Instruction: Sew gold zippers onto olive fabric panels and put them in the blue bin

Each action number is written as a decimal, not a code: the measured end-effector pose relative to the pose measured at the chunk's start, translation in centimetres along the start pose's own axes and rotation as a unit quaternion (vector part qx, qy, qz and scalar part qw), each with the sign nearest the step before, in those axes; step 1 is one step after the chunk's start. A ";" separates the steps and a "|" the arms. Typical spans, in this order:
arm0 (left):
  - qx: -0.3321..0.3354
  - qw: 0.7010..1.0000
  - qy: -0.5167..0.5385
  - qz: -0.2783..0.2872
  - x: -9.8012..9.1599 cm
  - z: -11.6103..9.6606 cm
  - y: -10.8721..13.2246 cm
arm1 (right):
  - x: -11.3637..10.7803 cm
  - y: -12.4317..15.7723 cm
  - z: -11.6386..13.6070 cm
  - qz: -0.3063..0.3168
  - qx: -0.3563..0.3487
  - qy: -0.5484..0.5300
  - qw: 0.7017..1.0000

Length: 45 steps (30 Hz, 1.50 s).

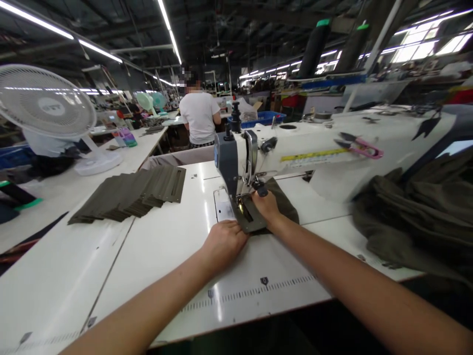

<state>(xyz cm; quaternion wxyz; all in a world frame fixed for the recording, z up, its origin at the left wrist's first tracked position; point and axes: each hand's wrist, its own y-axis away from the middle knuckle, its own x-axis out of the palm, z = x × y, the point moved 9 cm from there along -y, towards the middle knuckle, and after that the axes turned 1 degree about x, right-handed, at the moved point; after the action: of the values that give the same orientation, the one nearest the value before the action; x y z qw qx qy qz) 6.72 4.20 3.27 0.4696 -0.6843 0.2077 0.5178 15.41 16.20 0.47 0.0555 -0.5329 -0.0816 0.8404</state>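
Note:
An olive-green fabric panel point(255, 225) with a slot lies under the presser foot of a white sewing machine point(236, 162), near the lit needle area. At the panel's near left corner, my left hand point(226, 241) is closed on its edge with the fingers curled under. My right hand point(265, 206) grips the panel just right of the needle, its fingertips partly hidden by the machine head. More olive cloth point(283, 199) spreads out behind and to the right of that hand.
Left of the machine lies a fanned stack of olive fabric pieces point(129, 192). A heap of dark olive cloth point(417, 217) sits on the right. Pink-handled thread snips point(364, 147) rest on the machine arm. A white fan point(48, 106) stands far left; a person point(199, 113) is beyond.

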 end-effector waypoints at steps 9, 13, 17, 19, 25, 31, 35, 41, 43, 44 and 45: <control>-0.115 0.991 -0.045 -0.053 -3.1 0.8 2.6 | -4.1 8.9 3.8 -0.028 -0.320 -0.082 0.943; -0.028 1.000 -0.010 0.001 -2.1 -0.2 2.1 | -4.7 12.2 4.3 -0.061 -0.428 -0.121 0.894; 0.025 0.999 -0.022 0.015 -1.8 -0.8 1.7 | -4.6 12.1 4.2 -0.073 -0.426 -0.122 0.894; 0.035 0.999 -0.038 0.009 -1.8 -0.9 1.4 | -4.7 11.9 4.2 -0.072 -0.422 -0.126 0.895; 0.034 0.997 -0.065 -0.024 -1.5 -0.6 0.7 | -5.2 11.4 4.5 -0.079 -0.419 -0.145 0.893; 0.031 0.996 -0.074 -0.032 -0.4 0.6 0.6 | -5.1 10.3 4.5 -0.090 -0.416 -0.148 0.893; 0.033 0.996 -0.076 -0.019 -0.5 1.3 0.1 | -4.6 9.4 4.6 -0.078 -0.409 -0.149 0.897; 0.043 0.996 -0.076 -0.028 -0.7 2.3 -0.7 | -4.0 7.7 4.6 -0.065 -0.396 -0.151 0.903; 0.040 0.996 -0.071 -0.034 -0.7 2.8 -0.8 | -3.8 7.0 4.4 -0.063 -0.387 -0.147 0.908; 0.036 0.997 -0.067 -0.032 -0.6 3.1 -0.9 | -3.7 6.7 4.4 -0.063 -0.383 -0.149 0.910; 0.029 0.997 -0.061 -0.031 -0.5 3.3 -1.1 | -3.6 6.5 4.3 -0.059 -0.379 -0.155 0.910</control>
<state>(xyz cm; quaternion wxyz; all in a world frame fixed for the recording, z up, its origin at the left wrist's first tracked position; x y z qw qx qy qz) 5.62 7.45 4.14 0.5170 -0.6431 0.1724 0.5379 13.02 8.87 4.23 -0.1150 -0.3715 -0.4330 0.8132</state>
